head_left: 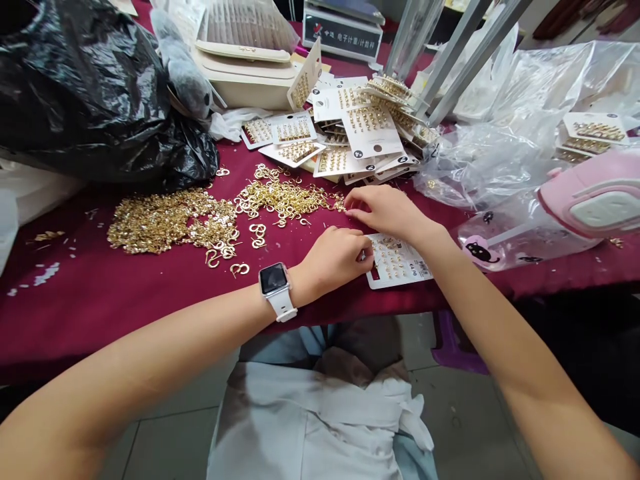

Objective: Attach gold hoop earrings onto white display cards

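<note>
A white card of gold earrings lies on the maroon tablecloth just beyond its front edge. My left hand, with a white-strapped smartwatch on the wrist, has its fingertips at the card's left edge. Whatever they may hold is hidden. My right hand reaches left above the card, fingertips at the end of a heap of loose gold hoop earrings. A second gold heap lies further left. A stack of filled earring cards stands behind both hands.
A black plastic bag bulges at the back left, next to a grey plush toy and a beige box. Clear plastic bags and a pink-and-white device lie to the right. An electronic counting scale stands at the back.
</note>
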`<state>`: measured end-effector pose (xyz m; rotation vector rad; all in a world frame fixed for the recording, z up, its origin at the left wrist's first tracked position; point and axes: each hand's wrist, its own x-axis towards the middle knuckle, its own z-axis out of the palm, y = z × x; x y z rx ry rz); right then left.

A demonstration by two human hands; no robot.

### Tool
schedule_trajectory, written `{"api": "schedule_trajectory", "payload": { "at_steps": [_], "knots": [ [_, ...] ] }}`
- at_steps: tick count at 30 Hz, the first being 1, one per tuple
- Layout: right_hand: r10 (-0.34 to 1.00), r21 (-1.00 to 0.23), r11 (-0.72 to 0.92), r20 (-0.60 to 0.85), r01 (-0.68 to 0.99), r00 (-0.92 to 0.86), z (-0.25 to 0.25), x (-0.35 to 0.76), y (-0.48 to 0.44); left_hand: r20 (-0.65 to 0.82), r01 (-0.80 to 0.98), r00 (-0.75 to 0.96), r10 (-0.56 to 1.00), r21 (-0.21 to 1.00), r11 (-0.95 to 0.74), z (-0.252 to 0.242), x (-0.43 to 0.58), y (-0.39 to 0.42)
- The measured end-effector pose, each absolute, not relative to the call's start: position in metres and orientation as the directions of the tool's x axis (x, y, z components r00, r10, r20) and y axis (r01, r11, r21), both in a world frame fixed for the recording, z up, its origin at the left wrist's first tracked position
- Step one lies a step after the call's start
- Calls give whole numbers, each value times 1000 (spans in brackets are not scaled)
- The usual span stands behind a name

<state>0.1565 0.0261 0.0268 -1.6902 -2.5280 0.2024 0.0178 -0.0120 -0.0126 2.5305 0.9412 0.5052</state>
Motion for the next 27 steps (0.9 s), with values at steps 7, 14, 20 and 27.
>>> {"api": "schedule_trajectory", "payload": {
  "at_steps": [7, 14, 20, 27],
  "knots": [
    [919, -20, 395, 31, 919, -394, 19, 155, 29, 188, 547, 727, 660, 422, -723, -10, 19, -15],
    [930, 84, 368, -50, 926, -364, 24, 146, 31, 209, 548, 735, 645, 377, -747, -12, 18, -17],
    [915, -182, 404, 88, 896, -395, 38, 172, -6, 233, 528, 747, 623, 362, -768, -14, 17, -15],
    [903, -172, 425, 6, 889, -430, 35, 195, -56, 220, 509, 779, 588, 327, -796, -12, 16, -15]
  ]
}}
